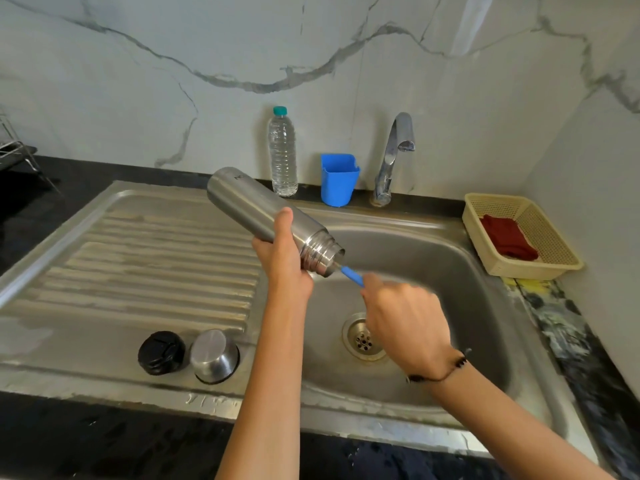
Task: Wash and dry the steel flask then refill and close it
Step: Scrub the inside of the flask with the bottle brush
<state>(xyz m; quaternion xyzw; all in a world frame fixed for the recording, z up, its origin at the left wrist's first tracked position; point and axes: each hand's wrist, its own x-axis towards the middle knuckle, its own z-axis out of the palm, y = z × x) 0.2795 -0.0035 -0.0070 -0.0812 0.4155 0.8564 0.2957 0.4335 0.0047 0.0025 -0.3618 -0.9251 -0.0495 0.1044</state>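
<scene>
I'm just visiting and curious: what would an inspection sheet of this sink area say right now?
Surface: steel sink with ribbed draining board, set in a dark counter.
Job's things: steel flask, uncapped, tilted mouth-down over the basin; blue-handled brush pushed into its mouth; black stopper and steel cup lid side by side on the board; water bottle standing at the wall.
Clutter: blue holder; cream basket holding a red cloth.
Grippers: left hand grips the flask near its neck; right hand grips the brush handle.
Cables: nothing seen.
Surroundings: marble-patterned wall, tap with no water running, wire rack at far left.
</scene>
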